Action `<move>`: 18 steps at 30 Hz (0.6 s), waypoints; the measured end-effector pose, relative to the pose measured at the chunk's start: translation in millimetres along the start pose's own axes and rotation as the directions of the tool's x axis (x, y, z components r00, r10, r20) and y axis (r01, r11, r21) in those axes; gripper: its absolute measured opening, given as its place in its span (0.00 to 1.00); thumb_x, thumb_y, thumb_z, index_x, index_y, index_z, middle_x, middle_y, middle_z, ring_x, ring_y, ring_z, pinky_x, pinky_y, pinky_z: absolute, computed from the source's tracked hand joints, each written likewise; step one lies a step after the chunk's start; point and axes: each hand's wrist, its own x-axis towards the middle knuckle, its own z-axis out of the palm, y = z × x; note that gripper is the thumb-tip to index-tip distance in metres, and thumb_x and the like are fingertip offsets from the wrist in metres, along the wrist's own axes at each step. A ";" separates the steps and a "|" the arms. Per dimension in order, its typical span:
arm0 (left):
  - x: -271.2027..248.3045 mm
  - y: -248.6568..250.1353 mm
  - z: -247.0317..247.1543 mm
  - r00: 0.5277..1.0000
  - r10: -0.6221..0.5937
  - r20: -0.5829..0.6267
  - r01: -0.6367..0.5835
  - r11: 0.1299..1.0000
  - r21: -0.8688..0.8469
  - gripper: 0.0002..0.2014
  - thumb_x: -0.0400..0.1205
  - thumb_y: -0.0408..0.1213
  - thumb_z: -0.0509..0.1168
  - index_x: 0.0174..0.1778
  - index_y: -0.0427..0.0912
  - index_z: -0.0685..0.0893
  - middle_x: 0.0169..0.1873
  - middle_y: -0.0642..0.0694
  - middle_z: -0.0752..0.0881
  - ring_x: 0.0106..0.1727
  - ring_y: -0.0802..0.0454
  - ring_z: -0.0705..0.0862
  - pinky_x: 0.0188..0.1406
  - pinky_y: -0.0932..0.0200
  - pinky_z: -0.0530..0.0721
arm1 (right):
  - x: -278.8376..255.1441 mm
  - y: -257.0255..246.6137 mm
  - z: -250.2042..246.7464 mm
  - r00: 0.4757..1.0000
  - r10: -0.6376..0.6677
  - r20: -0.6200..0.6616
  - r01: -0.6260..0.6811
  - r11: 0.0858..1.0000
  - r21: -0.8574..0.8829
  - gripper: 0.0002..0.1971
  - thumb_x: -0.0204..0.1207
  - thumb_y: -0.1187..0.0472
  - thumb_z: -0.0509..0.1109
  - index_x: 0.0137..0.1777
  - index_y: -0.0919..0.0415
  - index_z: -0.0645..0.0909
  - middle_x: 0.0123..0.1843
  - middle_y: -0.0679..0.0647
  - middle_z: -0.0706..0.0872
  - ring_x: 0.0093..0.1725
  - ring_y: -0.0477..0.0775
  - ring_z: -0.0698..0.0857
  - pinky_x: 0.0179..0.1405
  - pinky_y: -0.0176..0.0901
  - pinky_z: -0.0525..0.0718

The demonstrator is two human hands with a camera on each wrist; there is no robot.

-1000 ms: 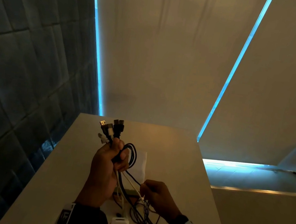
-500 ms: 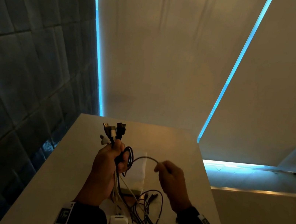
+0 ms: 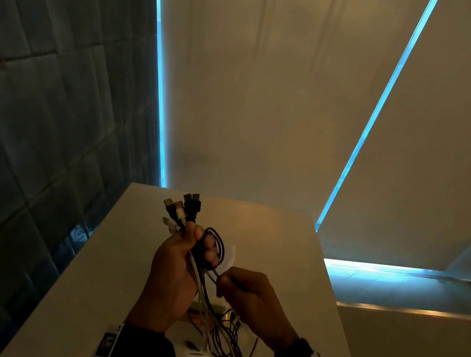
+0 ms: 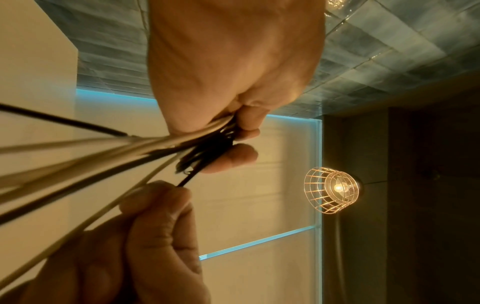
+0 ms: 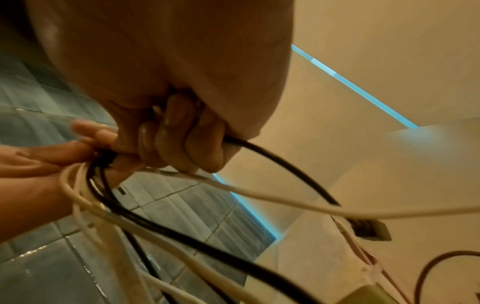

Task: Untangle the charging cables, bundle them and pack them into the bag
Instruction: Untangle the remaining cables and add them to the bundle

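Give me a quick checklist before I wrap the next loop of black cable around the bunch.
1. Left hand grips the cable bunch: ok.
2. Plug ends gathered together above the fist: ok.
3. Right hand holds a black cable: ok.
4. Loose cables on the table free of tangles: not ok.
5. Held cable's far end free to follow: cannot tell.
6. Bag within reach: cannot tell.

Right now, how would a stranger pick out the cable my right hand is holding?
Above the pale table, the left hand grips a bunch of cables, plugs upward. Just right, the right hand pinches one thin black cable, pulled sideways from the bunch.
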 end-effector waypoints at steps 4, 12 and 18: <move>1.2 -0.7 -1.4 0.999 0.027 0.029 -0.029 0.998 0.051 0.11 0.78 0.44 0.57 0.34 0.42 0.70 0.24 0.50 0.70 0.21 0.57 0.64 0.23 0.61 0.67 | -1.5 18.6 -1.6 0.998 0.064 0.003 -0.064 0.998 -0.014 0.13 0.83 0.68 0.63 0.36 0.63 0.80 0.25 0.39 0.79 0.26 0.36 0.75 0.30 0.25 0.72; 6.8 -4.8 -5.9 1.000 0.008 0.018 -0.010 0.993 0.118 0.16 0.87 0.40 0.50 0.33 0.40 0.69 0.20 0.52 0.67 0.18 0.59 0.60 0.18 0.65 0.65 | 2.3 54.0 -3.0 0.993 0.112 -0.021 -0.114 0.989 -0.091 0.13 0.82 0.67 0.65 0.35 0.62 0.80 0.25 0.41 0.78 0.28 0.37 0.74 0.34 0.29 0.74; 5.6 -5.6 -10.1 1.000 -0.008 -0.011 0.010 0.990 0.141 0.16 0.87 0.40 0.50 0.33 0.40 0.69 0.19 0.52 0.67 0.18 0.59 0.60 0.17 0.65 0.63 | 2.4 68.4 1.1 0.993 0.115 -0.019 -0.116 0.987 -0.111 0.12 0.81 0.68 0.65 0.35 0.66 0.81 0.30 0.48 0.78 0.30 0.38 0.76 0.36 0.30 0.76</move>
